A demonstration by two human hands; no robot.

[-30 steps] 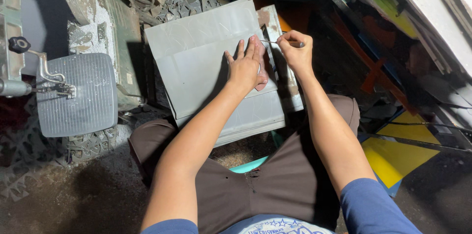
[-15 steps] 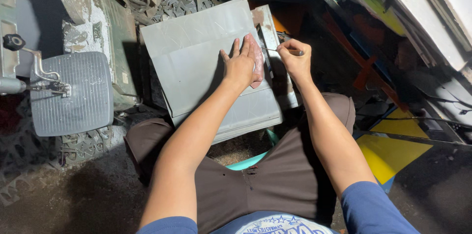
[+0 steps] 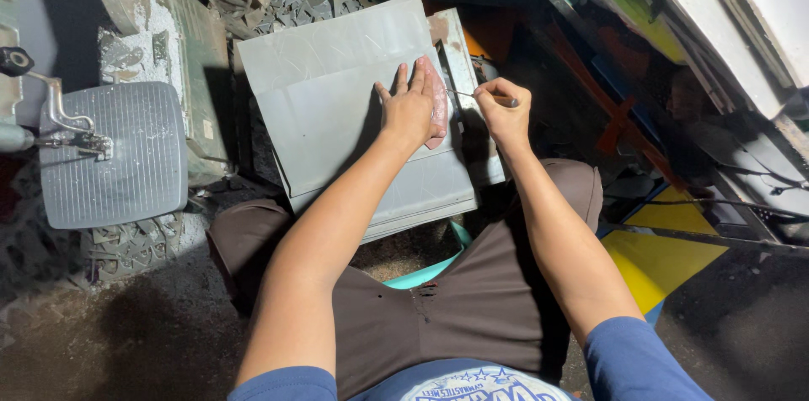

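**Grey metal sheets, with your two hands at their right edge**

Item 1. The grey metal sheets: a stack of flat sheets, tilted slightly, lying in front of your knees. All places below are given from this stack.

Item 2. Your left hand: flat on the top sheet near its right edge, fingers stretched and close together, palm pressing down. Its grip is open; it holds nothing. A pinkish flat piece lies just under the outer edge of that hand; what it is cannot be told.

Item 3. Your right hand: just past the right edge of the stack, grip closed narrow on a thin metal pointed tool, whose tip points left toward the sheet edge.

Item 4. A narrow metal strip runs along the right edge, between your hands.

Item 5. A ribbed metal plate, well left of the stack.

Item 6. A yellow panel, lower right of the stack, on the floor.
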